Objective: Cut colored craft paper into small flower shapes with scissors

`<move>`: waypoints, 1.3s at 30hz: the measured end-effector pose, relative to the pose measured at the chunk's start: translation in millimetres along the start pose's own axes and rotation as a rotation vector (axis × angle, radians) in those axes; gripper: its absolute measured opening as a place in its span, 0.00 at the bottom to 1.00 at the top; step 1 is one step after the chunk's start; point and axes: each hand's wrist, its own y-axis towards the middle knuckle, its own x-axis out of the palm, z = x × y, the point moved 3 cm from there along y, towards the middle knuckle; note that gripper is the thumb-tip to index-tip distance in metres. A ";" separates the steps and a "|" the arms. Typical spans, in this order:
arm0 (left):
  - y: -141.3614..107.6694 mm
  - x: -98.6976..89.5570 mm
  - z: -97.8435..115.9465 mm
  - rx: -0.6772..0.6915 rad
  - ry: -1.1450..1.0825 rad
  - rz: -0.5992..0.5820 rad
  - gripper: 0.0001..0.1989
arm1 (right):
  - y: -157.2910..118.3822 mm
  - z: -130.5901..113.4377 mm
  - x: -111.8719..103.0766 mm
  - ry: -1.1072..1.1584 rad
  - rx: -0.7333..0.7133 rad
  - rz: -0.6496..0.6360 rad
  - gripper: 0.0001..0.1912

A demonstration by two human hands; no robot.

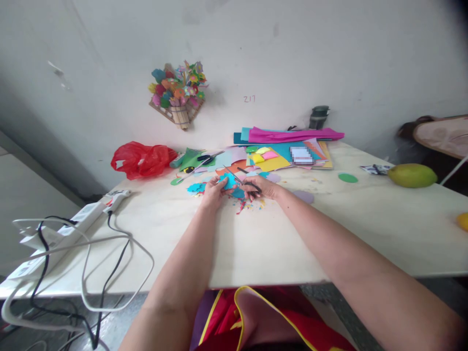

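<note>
My left hand (214, 191) pinches a blue paper cutout (229, 181) with a wavy edge, held above the table. In my right hand (263, 187) is a pair of scissors (253, 186) with dark handles; their blades point up and left, beside the cutout. Whether the blades touch the paper I cannot tell. More blue scalloped paper cutouts (196, 188) lie just left of my left hand. Small coloured paper scraps (248, 205) are scattered on the table below both hands.
Coloured sheets (280, 163) and a pink roll (292, 135) lie at the back, with second scissors (208, 158) and a red plastic bag (142, 160) to the left. A power strip (78, 224) with loose cables crosses the left edge. A green-yellow fruit (412, 175) sits right.
</note>
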 end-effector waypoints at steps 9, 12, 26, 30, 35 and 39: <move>2.0 -0.2 -2.6 0.015 0.001 -0.004 0.14 | -1.6 -2.6 0.2 -0.035 0.000 0.036 0.17; 0.3 0.4 -1.3 -0.011 0.008 0.002 0.13 | -1.5 -4.4 0.7 -0.062 0.001 0.047 0.17; 3.4 -4.0 -3.1 0.034 -0.068 -0.030 0.14 | 3.1 -0.6 1.9 -0.118 0.007 0.058 0.17; 3.2 -3.7 -3.6 0.036 -0.065 -0.032 0.13 | 1.4 -4.8 4.1 -0.132 0.030 0.071 0.16; 3.3 -4.8 -4.5 0.043 -0.071 -0.039 0.13 | 1.5 -4.2 3.6 -0.132 0.035 0.066 0.16; 3.8 -5.0 -5.0 0.049 -0.079 -0.050 0.13 | 2.6 -1.5 2.9 -0.132 0.031 0.056 0.16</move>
